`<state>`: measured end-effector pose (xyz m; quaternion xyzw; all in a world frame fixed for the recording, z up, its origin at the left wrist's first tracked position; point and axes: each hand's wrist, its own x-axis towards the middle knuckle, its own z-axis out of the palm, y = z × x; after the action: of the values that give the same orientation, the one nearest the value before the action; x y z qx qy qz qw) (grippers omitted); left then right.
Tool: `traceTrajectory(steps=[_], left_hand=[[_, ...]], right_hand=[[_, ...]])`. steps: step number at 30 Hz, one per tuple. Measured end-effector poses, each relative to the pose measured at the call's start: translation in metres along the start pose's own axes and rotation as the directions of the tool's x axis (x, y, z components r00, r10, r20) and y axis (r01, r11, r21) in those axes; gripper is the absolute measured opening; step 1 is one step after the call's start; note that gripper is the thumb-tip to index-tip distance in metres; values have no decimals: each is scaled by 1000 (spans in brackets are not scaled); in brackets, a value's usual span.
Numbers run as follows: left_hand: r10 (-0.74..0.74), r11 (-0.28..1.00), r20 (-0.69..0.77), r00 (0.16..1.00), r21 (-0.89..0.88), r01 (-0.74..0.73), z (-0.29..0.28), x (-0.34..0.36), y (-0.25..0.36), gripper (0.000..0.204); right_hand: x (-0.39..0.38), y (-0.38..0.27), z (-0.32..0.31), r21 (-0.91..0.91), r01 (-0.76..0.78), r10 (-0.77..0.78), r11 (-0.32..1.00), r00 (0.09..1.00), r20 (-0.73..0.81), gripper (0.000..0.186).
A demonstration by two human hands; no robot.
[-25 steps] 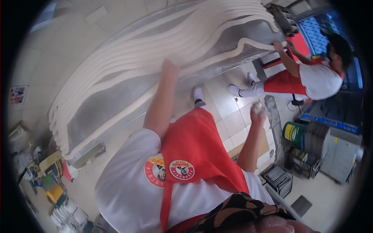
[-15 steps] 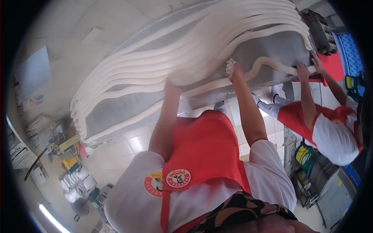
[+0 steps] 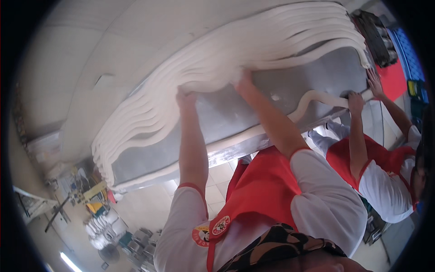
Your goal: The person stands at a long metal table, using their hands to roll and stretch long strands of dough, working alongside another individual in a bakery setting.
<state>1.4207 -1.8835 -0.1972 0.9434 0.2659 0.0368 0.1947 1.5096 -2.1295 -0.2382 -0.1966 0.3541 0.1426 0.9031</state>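
Note:
Several long white dough ropes [image 3: 281, 41] lie side by side along a steel table [image 3: 253, 113]. My left hand [image 3: 186, 97] grips the near edge of the bundle at its middle. My right hand [image 3: 244, 81] grips the same bundle a little to the right. One separate dough rope [image 3: 312, 97] curls across the bare steel toward the table's right end. A co-worker in a red apron [image 3: 385, 181] stands at the right, with both hands [image 3: 355, 99] on that end of the dough.
Pale tiled floor [image 3: 217, 174] shows under the table's near edge. Cluttered shelves and tools [image 3: 97, 204] and several metal cups [image 3: 136, 240] sit at the lower left. A black rack [image 3: 376, 31] stands past the table's right end.
My right hand rose from my side and now grips the dough bundle beside my left hand. The view swung left, and the co-worker moved up to the table's right end.

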Motion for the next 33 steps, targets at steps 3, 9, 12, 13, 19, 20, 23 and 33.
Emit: traceTrajectory(steps=[3,9,12,13,19,20,23,33], left_hand=[[-356,-386,463,812,-864,323,-6,12,-4,41],[-276,-172,632,724,-773,610,-31,-123,-34,55],[-535,-25,539,651,-780,625,-74,-184,-49,58],[-572,22,486,661,-796,604,-88,-198,-53,56],[-762,185,189,620,-854,487,-152,-276,-108,50],[-788,192,167,593,-848,494,-163,-287,-114,49],[-818,177,164,551,-840,513,-169,-305,-124,47],[-889,56,234,393,-797,601,-156,-428,-183,47]], right_hand=[[-3,3,8,-130,-125,138,984,985,104,25],[26,-130,-83,-261,-93,187,961,912,365,20],[50,-299,-129,-174,308,-225,935,897,381,18],[50,-359,-146,-155,426,-344,892,859,380,18],[-2,-466,-162,-464,307,-409,831,903,-134,16],[-10,-448,-154,-485,278,-418,829,884,-209,16],[-20,-464,-182,-591,286,-490,754,845,-216,15],[3,-512,-238,-915,241,-484,322,873,60,17]])
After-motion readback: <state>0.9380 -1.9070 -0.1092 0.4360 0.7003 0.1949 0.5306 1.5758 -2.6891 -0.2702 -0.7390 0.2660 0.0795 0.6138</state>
